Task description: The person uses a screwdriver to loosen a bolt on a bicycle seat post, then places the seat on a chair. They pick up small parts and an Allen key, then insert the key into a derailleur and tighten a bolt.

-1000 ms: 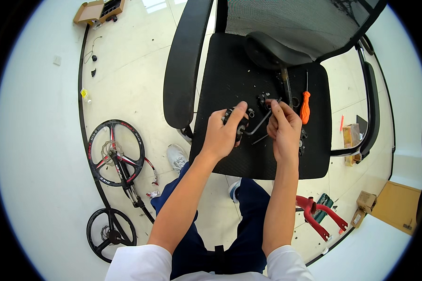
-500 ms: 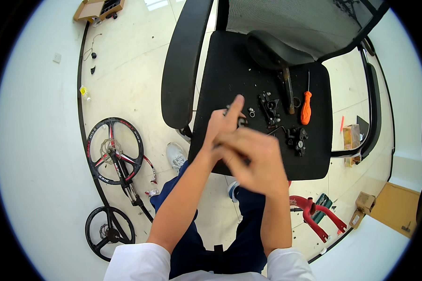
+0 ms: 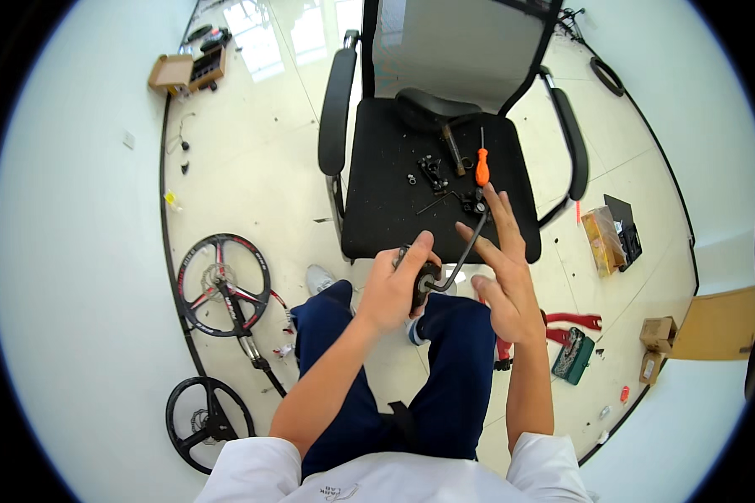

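1. The left hand [image 3: 392,289] is closed around a small black part [image 3: 426,279], held just off the front edge of the chair seat [image 3: 386,210], above the person's knees.
2. A bent black cable [image 3: 466,247] runs from that part up toward the seat.
3. The right hand [image 3: 503,277] is open, fingers spread, holding nothing, beside the cable.
4. An orange-handled screwdriver [image 3: 481,163] and small black pieces [image 3: 432,170] lie near the seat's back edge.

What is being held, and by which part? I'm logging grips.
The left hand grips a small black part by its body; its cable hangs free. The right hand is open, holding nothing.
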